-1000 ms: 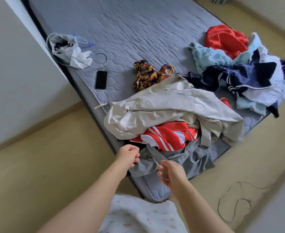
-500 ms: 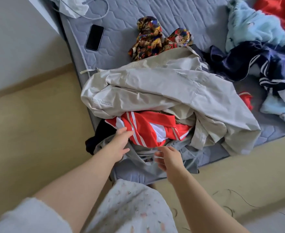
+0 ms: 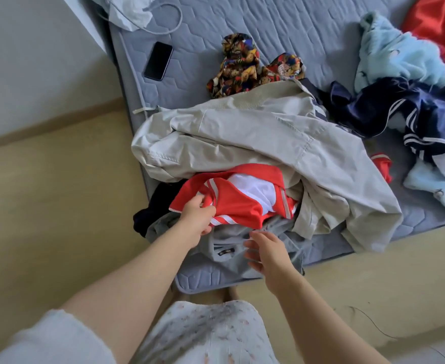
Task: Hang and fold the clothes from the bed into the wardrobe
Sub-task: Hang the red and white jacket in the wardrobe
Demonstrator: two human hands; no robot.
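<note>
Clothes (image 3: 255, 135) on bed (image 3: 268, 30); L hand (image 3: 196, 218) grips jersey (image 3: 242, 203).

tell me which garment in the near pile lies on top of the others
The beige jacket: it drapes over the red and white striped top, which lies on the grey garment at the mattress corner.

No legible text; dark label (image 3: 226, 251) on grey garment (image 3: 276, 227), lettering too blurred
</note>
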